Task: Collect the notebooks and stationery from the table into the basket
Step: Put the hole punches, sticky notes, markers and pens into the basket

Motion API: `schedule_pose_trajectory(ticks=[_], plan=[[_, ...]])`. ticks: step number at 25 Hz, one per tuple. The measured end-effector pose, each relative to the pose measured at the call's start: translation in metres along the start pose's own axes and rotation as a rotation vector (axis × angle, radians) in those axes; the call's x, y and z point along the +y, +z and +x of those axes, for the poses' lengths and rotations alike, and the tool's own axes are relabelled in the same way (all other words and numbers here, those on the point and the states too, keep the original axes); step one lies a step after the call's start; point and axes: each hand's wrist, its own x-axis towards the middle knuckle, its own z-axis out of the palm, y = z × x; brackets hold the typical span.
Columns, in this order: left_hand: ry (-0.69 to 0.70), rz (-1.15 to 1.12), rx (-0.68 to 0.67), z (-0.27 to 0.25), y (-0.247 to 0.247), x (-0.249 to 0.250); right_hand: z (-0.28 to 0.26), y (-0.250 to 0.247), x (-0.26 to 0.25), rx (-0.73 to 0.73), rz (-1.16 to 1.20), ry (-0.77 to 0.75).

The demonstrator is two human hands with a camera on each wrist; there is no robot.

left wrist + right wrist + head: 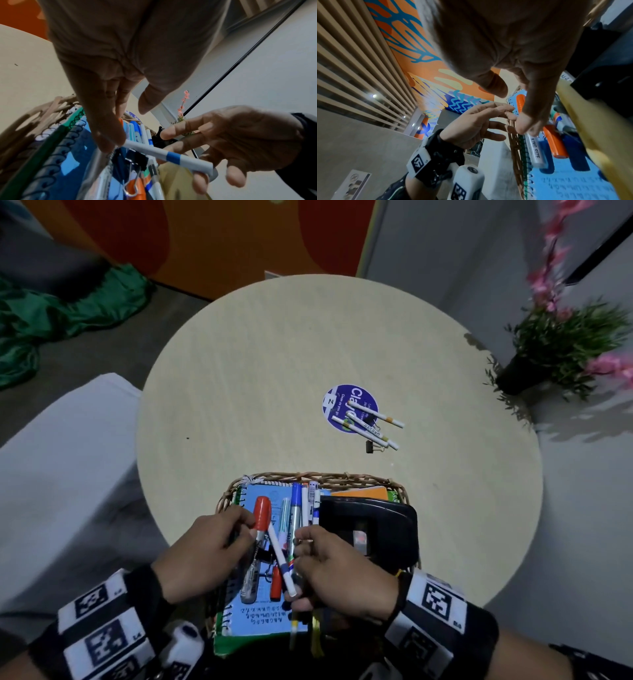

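Note:
A wicker basket (308,477) stands at the table's near edge. It holds a blue spiral notebook (253,616), a black hole punch (373,518), several markers and a red-capped marker (262,513). Both hands hover over it. A white pen with a blue band (279,556) lies slanted across the markers between the hands. My left hand (239,529) has straight fingers, one tip touching the pen's (164,154) far end. My right hand (301,570) is relaxed, thumb apart, with the pen's near end against its fingers. Three white pens (371,424) and a binder clip (370,446) lie on the table.
The loose pens partly cover a round purple sticker (337,402) on the round beige table (257,371). A potted plant with pink flowers (555,344) stands off the table's right side. A white seat (61,474) is at the left.

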Motion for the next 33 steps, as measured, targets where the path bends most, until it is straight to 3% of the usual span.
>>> schedule_pose_trajectory(ticks=[3,5,8,10,11,13,15,20,26,33], plan=[[0.056,0.085,0.011,0.004,-0.018,0.006,-0.014,-0.009,0.000,0.014,-0.250,-0.099],[0.141,0.118,0.041,0.015,-0.044,0.024,-0.027,-0.036,-0.010,0.130,-0.401,-0.278],[0.323,0.134,0.100,0.052,-0.073,0.065,-0.026,-0.110,-0.032,0.522,-0.492,-0.520],[0.446,0.327,0.112,0.099,-0.067,0.084,0.006,-0.168,-0.033,0.752,-0.684,-0.519],[0.484,0.459,0.071,0.126,-0.056,0.090,0.028,-0.192,-0.027,0.779,-0.799,-0.454],[0.498,0.689,-0.082,0.180,-0.024,0.100,0.073,-0.228,-0.009,0.749,-0.901,-0.309],[0.492,0.814,-0.171,0.218,0.008,0.105,0.109,-0.249,0.000,0.730,-0.877,-0.307],[0.474,0.788,-0.174,0.267,0.062,0.120,0.163,-0.270,-0.014,0.678,-0.921,-0.287],[0.260,0.783,-0.152,0.289,0.094,0.134,0.197,-0.265,-0.019,0.681,-0.972,-0.238],[0.332,0.774,-0.116,0.289,0.093,0.112,0.200,-0.265,-0.031,0.587,-1.033,-0.092]])
